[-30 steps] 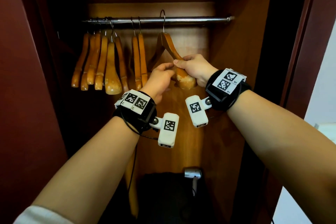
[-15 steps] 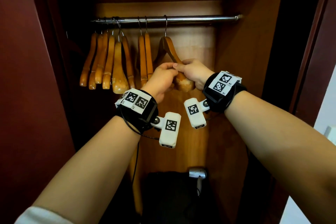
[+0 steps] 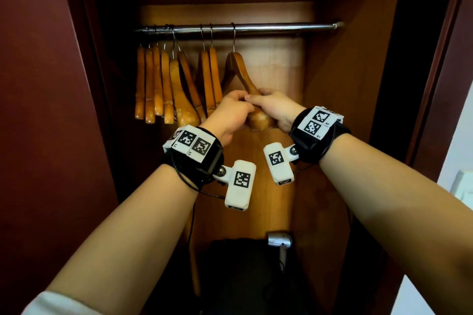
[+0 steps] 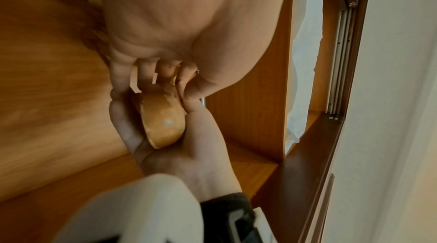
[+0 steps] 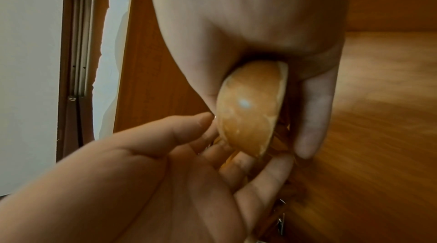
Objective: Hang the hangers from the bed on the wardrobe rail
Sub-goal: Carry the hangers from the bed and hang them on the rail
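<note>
A dark red-brown wardrobe [image 3: 51, 110] stands open, its wood-grain back panel lit behind a chrome rail [image 3: 268, 27] running from 9 to 3 o'clock. A wooden hanger [image 3: 243, 74] hangs by its hook at the rail's middle, at 3 o'clock from the row of hangers [image 3: 174, 92] already hung. The right hand [image 3: 275, 107] is clamped round its rounded lower end, probably to steady it as it settles; the left hand [image 3: 230, 116] curls its fingers on the same end from 9 o'clock. The wrist bands [image 3: 317, 124] carry square black-and-white codes; small print beside them looks like "R1" and "R2".
</note>
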